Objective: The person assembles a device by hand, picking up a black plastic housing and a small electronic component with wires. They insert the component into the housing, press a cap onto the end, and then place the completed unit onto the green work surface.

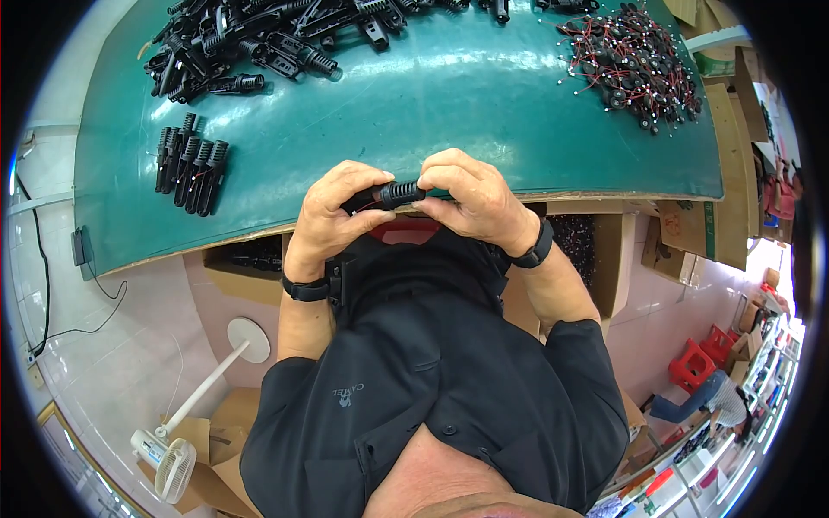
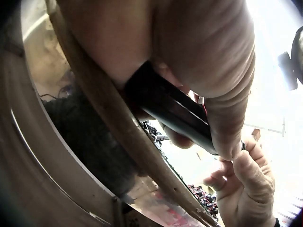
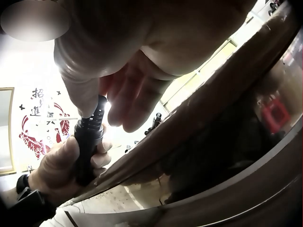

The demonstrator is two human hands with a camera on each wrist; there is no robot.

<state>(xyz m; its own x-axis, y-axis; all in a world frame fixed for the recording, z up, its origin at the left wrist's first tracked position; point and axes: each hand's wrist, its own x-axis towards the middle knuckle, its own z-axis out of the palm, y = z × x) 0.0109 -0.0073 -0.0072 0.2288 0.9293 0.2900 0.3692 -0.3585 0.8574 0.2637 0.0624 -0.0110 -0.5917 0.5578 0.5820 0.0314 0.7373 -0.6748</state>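
Note:
Above the front edge of the table, my left hand (image 1: 332, 207) grips a black tubular plastic part (image 1: 399, 194) by its smooth body. A bit of red wire shows along that body. My right hand (image 1: 479, 197) pinches the ribbed end between thumb and fingers. In the left wrist view, the smooth black body (image 2: 170, 111) runs from under the left palm toward the right fingers. Slots along the ribbed end (image 3: 93, 120) are visible in the right wrist view, with the right thumb against its tip. The fingers partly cover the part in all views.
Several similar black parts stand grouped (image 1: 192, 168) at the table's left. A larger heap of black housings (image 1: 250, 43) lies at the back left. Small round components with red wires (image 1: 639, 69) are piled at the back right. Cardboard boxes (image 1: 613, 259) sit below the green table (image 1: 414, 112).

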